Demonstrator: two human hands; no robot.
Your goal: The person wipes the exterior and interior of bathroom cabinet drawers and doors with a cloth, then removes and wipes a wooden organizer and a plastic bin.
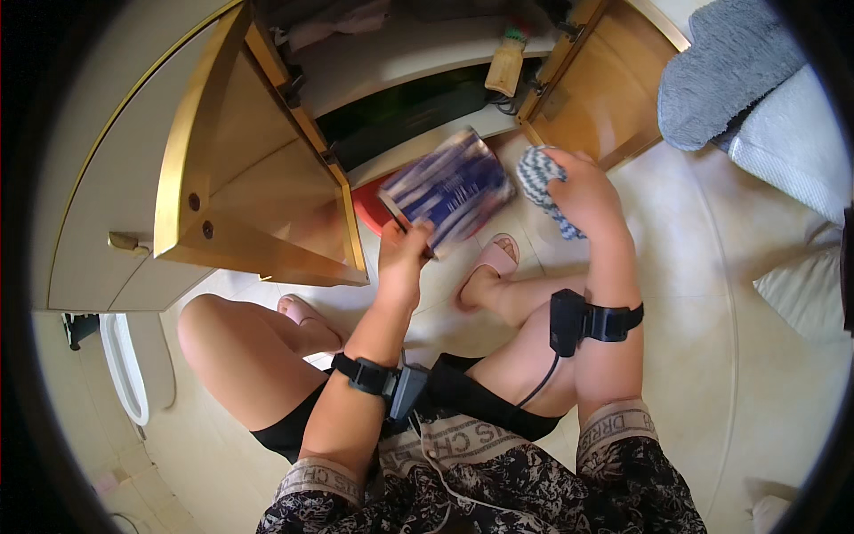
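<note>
My left hand [403,258] is closed on the near end of a blue-and-white can [455,187], which is tilted and smeared by motion. In my right hand [589,198] is a bunched grey-and-white striped cloth [538,178], just right of the can's far end and apart from it. Both hands are in front of an open low cabinet, above the floor between my knees and its shelf. Partly behind the can lies a red rounded thing, perhaps a basin [366,205], on the floor.
Wooden cabinet doors stand open at left [258,169] and right [609,76]. A bottle with pale yellowish contents [506,69] is on the cabinet's shelf [391,165]. Grey fluffy fabric [725,67] and a white textured cushion [792,142] are at the right. My feet wear pink slippers [507,258].
</note>
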